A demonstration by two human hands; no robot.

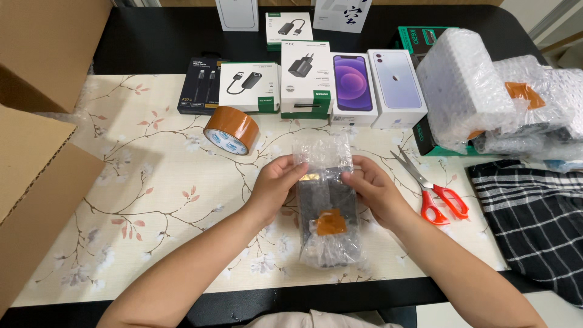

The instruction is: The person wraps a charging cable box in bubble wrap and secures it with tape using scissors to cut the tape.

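A black tabletop carries a cream floral mat. At its middle lies a bubble-wrapped parcel sealed with brown tape; the left hand and right hand pinch its upper edges. Behind stand a tape roll and a row of small boxes. Scissors lie just right, beside wrapped bundles and a striped cloth. A cardboard box flanks the left.

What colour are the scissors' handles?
Red-orange handles on the scissors, seen from the head camera.
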